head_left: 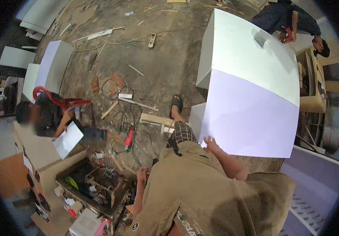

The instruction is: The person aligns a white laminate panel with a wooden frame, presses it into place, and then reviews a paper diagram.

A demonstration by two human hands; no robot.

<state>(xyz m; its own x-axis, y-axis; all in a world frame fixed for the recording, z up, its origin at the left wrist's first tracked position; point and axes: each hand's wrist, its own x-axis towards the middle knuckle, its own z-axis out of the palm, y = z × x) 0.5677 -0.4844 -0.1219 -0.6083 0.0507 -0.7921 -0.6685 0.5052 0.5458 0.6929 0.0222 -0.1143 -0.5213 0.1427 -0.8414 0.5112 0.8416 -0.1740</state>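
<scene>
My right hand [212,145] is at the near left corner of a large box-shaped cabinet, its fingers spread beside the edge of the lilac panel [252,118]. Whether the fingertips press on that panel is hard to tell. A white panel [252,43] forms the far part of the same cabinet. My left hand [142,173] hangs low at my side, near an open tool case [75,190] with tools and small parts in it. Its fingers look curled, and what they hold, if anything, is hidden.
Tangled cables, wood strips [159,119] and a red power tool [128,138] lie by my foot. At the left a person [53,114] sits with a white sheet [69,139]. Another person [291,23] bends over the cabinet's far side. A power strip [151,41] lies farther off.
</scene>
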